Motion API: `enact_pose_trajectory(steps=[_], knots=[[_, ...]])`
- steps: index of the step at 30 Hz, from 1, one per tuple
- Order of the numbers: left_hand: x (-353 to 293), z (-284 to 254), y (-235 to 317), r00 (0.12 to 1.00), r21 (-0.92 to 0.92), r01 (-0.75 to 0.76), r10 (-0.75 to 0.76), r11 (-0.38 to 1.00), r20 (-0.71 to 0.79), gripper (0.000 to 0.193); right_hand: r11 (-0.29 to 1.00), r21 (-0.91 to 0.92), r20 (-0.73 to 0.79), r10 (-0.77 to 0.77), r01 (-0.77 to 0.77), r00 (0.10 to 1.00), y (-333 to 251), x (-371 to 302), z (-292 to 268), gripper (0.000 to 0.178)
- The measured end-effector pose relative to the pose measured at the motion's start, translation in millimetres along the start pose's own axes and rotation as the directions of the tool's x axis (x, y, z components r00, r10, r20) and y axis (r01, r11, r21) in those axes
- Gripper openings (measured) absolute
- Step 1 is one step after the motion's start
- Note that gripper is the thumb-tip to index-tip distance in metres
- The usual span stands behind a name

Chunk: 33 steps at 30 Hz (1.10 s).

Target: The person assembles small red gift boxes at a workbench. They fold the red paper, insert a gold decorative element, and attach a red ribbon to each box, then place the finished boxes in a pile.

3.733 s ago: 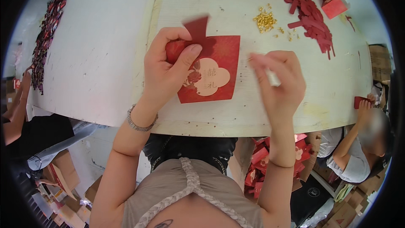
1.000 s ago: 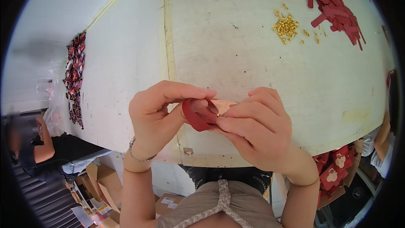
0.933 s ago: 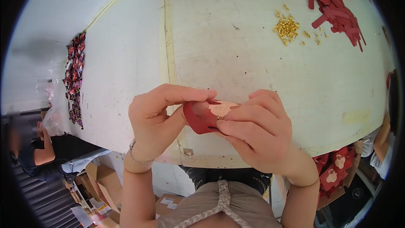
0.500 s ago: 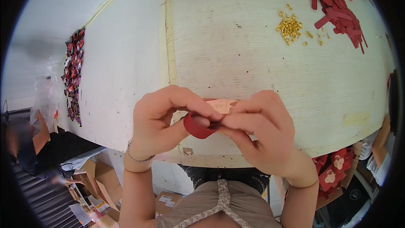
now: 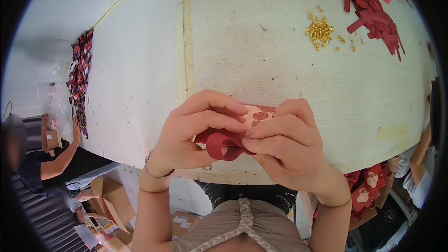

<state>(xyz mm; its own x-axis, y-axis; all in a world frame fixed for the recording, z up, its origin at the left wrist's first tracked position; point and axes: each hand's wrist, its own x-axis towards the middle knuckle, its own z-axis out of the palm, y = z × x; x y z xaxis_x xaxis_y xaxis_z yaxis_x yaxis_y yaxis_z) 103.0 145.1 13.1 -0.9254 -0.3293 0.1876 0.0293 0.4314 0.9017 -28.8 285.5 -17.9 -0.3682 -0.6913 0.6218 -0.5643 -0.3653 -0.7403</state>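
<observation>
Just above the table's near edge, my two hands hold a small red paper box [image 5: 259,116] with a pale, flower-printed panel. A red paper strip [image 5: 217,148] curls into a loop on its near side. My left hand [image 5: 184,133] wraps the box's left side, fingertips at the panel and thumb beneath, near the loop. My right hand [image 5: 291,140] is closed at the right end, its fingers pinching where the strip meets the box. Those fingers hide the joint, so any small fastener there cannot be seen.
Gold paper fasteners [image 5: 320,32] lie in a heap on the white table [image 5: 242,60], beside piled red strips [image 5: 373,16]. Small wrapped packets [image 5: 80,79] line the left. A carton of red boxes [image 5: 366,189] stands lower right. A co-worker [image 5: 35,168] is at far left.
My left hand has moved off the loop and opened its fingers round the box. The loop now hangs lower and the flower-printed panel shows more. The co-worker's arms have shifted.
</observation>
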Motion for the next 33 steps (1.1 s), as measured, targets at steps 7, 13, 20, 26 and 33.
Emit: enact_pose_trajectory(steps=[7,13,20,26,33], knots=[[-0.4,-0.5,-1.1,0.994,-0.128,0.1,-0.103,0.987,-0.02,0.018,0.999,-0.02,-0.012,-0.034,0.034,0.999,4.1,-0.4,3.3,0.022],[-9.4,2.2,-2.9,0.998,0.117,-0.027,0.033,0.993,-0.048,0.021,0.988,0.07,0.082,0.133,-0.138,0.988,-0.3,1.7,0.0,0.022],[-5.3,3.4,14.3,0.996,0.344,-0.049,0.072,0.938,-0.054,0.019,0.857,0.296,0.146,0.395,-0.421,0.907,-12.7,1.8,-4.6,0.022],[-12.9,19.6,16.7,0.979,0.263,-0.043,0.092,0.964,-0.181,0.021,0.898,0.199,0.069,0.386,-0.392,0.92,-16.1,-1.1,-3.1,0.023],[-26.9,26.5,10.4,0.952,0.326,-0.041,0.136,0.945,-0.273,0.02,0.932,0.104,0.059,0.342,-0.346,0.938,-22.4,4.1,2.2,0.023]])
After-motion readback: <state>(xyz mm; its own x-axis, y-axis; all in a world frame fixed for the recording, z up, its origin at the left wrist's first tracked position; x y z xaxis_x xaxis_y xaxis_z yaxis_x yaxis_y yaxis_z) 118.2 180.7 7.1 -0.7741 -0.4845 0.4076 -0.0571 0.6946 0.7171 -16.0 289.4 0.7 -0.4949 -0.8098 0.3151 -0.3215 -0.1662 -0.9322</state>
